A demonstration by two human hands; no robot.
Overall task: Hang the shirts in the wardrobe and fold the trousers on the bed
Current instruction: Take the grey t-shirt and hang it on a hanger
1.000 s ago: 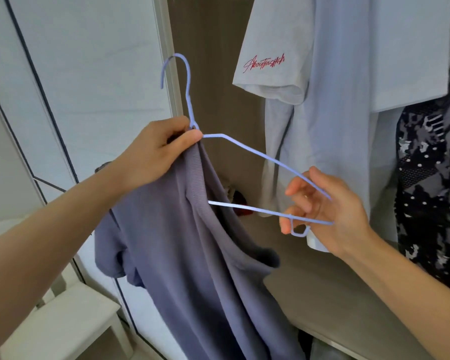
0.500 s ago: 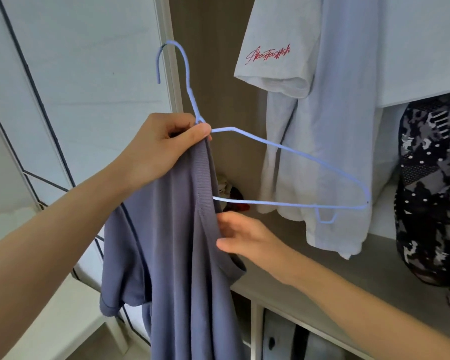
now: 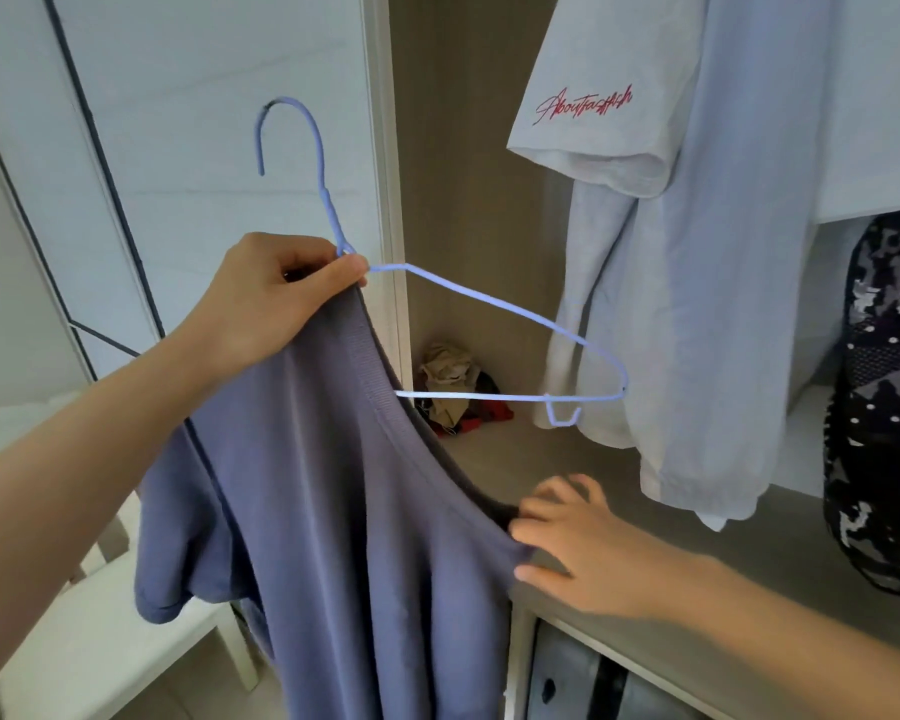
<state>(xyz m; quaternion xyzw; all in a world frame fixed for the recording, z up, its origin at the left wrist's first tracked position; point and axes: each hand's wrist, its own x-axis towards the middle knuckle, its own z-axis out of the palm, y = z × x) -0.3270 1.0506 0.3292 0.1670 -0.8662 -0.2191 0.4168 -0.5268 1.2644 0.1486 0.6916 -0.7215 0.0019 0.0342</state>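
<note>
Left hand (image 3: pixel 276 304) is clamping wire hanger (image 3: pixel 494 302) to purple shirt (image 3: pixel 333 537); right hand (image 3: pixel 588 553), fingers pinching the neckline, is tensioning it, probably to admit the bare hanger arm above them

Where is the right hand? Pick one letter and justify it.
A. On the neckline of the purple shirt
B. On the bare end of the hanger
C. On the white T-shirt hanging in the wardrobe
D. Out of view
A: the right hand pinches the neckline edge of the purple shirt, below the blue hanger, which the left hand holds at its neck.
</note>
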